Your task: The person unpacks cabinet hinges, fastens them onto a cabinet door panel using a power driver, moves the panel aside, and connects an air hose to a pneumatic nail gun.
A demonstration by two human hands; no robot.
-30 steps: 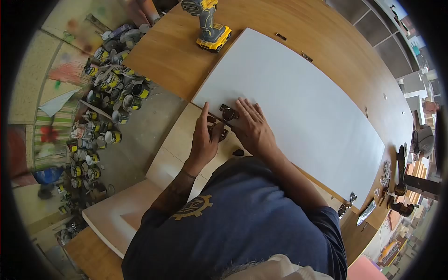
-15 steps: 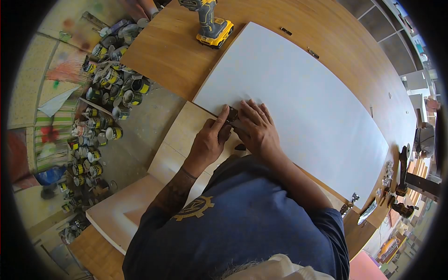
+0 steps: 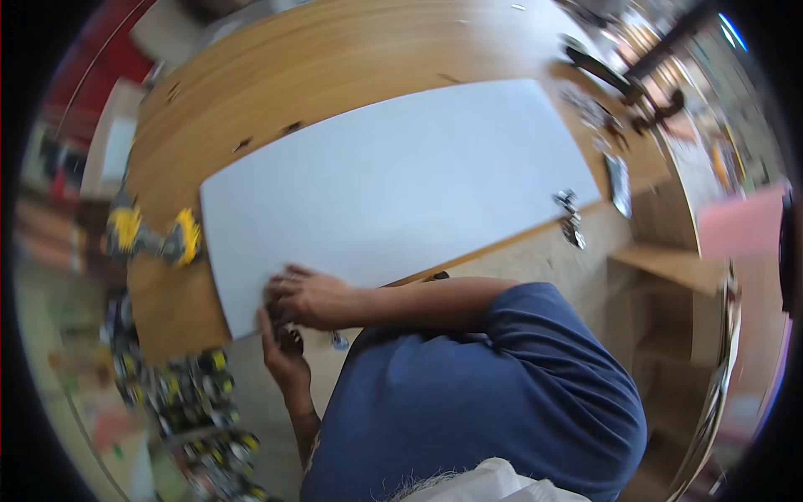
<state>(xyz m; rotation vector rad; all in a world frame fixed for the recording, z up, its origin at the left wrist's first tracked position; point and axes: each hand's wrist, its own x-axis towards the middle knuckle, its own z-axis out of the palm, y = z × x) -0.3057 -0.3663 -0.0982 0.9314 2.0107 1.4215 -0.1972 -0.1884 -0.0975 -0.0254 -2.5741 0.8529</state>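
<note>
A white panel (image 3: 393, 176) lies flat on the wooden table. At its near left corner, my left hand (image 3: 286, 361) closes around a shiny metal cabinet hinge (image 3: 291, 339), its thumb up along the panel's edge. My right hand (image 3: 311, 299) bends over that corner, fingers curled on the hinge from above; its fingertips are slightly blurred, and part of the hinge is hidden under them. Another cabinet hinge (image 3: 570, 224) sits on the near edge at the panel's right end.
A yellow and black cordless drill (image 3: 155, 238) lies left of the panel on the wooden table (image 3: 335, 63). Small dark pieces (image 3: 291, 128) lie beyond the panel. Metal parts (image 3: 590, 109) and a dark tool (image 3: 595, 65) are at the right. Paint cans (image 3: 188, 393) crowd the floor.
My view has swung round, so the panel now runs across it and the drill appears at the left. Both hands stay at the same panel corner; my right fingers are more curled than before.
</note>
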